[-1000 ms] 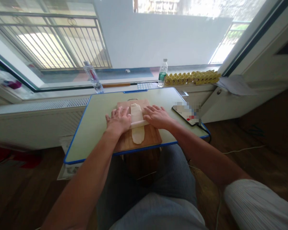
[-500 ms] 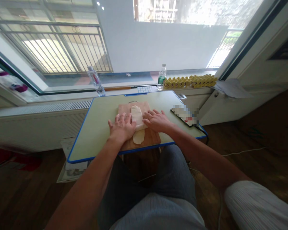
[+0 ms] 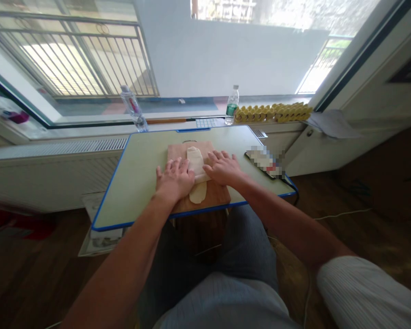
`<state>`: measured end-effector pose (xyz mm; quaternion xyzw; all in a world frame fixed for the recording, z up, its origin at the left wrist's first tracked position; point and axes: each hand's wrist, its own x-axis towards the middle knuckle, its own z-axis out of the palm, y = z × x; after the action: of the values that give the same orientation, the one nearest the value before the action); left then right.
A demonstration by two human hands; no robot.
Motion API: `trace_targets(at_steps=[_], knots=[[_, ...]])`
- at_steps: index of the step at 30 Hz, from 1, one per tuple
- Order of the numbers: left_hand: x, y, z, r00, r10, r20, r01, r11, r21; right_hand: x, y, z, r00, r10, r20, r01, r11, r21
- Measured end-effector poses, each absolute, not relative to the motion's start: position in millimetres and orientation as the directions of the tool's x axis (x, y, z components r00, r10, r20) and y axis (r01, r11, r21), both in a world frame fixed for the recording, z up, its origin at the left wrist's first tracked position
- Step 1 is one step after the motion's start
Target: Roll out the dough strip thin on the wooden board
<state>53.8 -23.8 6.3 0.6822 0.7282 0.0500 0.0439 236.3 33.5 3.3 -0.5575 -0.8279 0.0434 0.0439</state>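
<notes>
Fingers [image 3: 183,165] of both hands lie flat and spread, pressing a rolling pin [image 3: 200,178] between them across the pale dough [image 3: 196,176], which rests lengthwise on the wooden board [image 3: 217,194] atop the worktop [image 3: 137,183], flattening it evenly.

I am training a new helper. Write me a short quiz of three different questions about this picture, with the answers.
1. True or false: the dough lies straight on the green table.
2. On what do the left hand and right hand press, palms down? A) rolling pin B) knife C) bottle
3. Fill in: the yellow egg trays lie on the ______.

Key:
1. False; it lies on the wooden board.
2. A; the rolling pin lies across the dough, its ends under the palms.
3. Windowsill, to the right of the green-labelled bottle.
</notes>
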Motion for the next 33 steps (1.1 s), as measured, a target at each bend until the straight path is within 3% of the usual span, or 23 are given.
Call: trace_targets(at_steps=[9, 17, 27, 33], knots=[[69, -70, 3, -0.041, 0.993, 0.112, 0.993, 0.028, 0.112, 250, -19, 0, -0.370, 0.925, 0.092, 0.924, 0.376, -0.067], [74, -101, -6, 0.024, 0.981, 0.191, 0.992, -0.047, 0.121, 262, -41, -7, -0.365, 0.921, 0.135, 0.909, 0.384, -0.163], [58, -48, 8, -0.080, 0.991, 0.109, 0.986, 0.063, 0.154, 234, 9, 4, -0.351, 0.926, 0.136, 0.918, 0.369, -0.146], [61, -61, 2, -0.045, 0.988, 0.145, 0.989, 0.024, 0.146, 239, -7, -3, -0.355, 0.917, 0.184, 0.915, 0.381, -0.131]])
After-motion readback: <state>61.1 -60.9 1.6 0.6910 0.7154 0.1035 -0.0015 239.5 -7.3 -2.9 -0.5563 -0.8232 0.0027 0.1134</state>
